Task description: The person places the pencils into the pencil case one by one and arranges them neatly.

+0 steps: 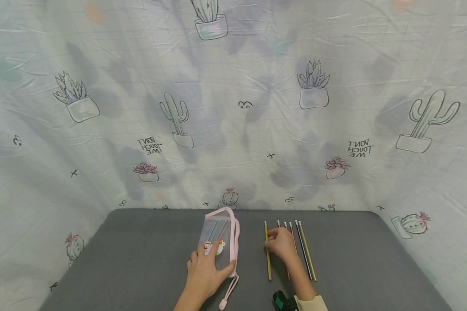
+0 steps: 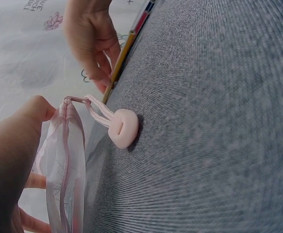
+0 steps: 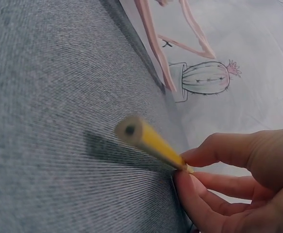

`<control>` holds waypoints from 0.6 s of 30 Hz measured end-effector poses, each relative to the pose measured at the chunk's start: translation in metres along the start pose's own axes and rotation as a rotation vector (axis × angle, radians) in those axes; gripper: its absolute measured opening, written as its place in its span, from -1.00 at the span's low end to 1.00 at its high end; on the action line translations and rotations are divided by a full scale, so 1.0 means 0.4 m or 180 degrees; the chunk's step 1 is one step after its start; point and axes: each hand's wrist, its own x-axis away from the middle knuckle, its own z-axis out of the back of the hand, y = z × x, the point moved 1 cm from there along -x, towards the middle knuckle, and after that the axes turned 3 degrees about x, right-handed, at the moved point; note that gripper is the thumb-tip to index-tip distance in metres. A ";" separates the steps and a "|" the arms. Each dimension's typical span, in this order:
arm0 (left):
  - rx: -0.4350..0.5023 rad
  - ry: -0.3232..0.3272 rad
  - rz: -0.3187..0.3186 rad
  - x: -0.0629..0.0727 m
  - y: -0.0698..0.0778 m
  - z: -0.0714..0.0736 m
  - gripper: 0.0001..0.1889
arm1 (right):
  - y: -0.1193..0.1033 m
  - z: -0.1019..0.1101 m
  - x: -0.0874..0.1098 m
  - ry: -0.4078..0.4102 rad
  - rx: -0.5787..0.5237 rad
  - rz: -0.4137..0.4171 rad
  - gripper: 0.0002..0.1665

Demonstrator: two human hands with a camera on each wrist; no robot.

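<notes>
A clear mesh pencil case point(image 1: 233, 248) with pink zipper trim lies on the grey surface, several pencils point(image 1: 215, 231) showing inside. My left hand point(image 1: 204, 270) rests on its near part, fingers spread over the top face and thumb at the zipper edge. From the zipper end hangs a pink strap with a rounded pull point(image 2: 124, 128). To the right, my right hand point(image 1: 282, 244) pinches a yellow pencil point(image 3: 156, 143) between thumb and fingers. The pencil's unsharpened flat end faces the wrist camera, and its shadow falls on the surface beside it.
More pencils lie roughly parallel right of and under my right hand, among them a dark one point(image 1: 303, 250) and another yellow one point(image 1: 308, 252). Below my right wrist is a black and green object point(image 1: 280, 300). A cactus-print curtain point(image 1: 233, 129) stands behind the grey table point(image 1: 151, 250).
</notes>
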 end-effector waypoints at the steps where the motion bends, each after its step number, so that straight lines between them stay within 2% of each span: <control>1: 0.0003 0.0005 -0.0004 0.000 0.000 0.000 -0.10 | 0.000 0.000 0.000 -0.0004 -0.0056 -0.0018 -0.59; 7: 0.0009 0.0018 -0.0019 0.002 0.000 0.000 -0.11 | 0.003 -0.003 -0.002 -0.0034 -0.0403 -0.0149 -0.56; 13: 0.0001 0.0040 -0.0019 0.002 0.001 0.001 -0.11 | 0.006 -0.006 -0.006 -0.0020 -0.0527 -0.0260 -0.53; 18: -0.0028 0.0038 -0.0019 0.000 0.000 0.000 -0.11 | 0.006 -0.007 -0.008 0.0008 -0.0706 -0.0214 -0.50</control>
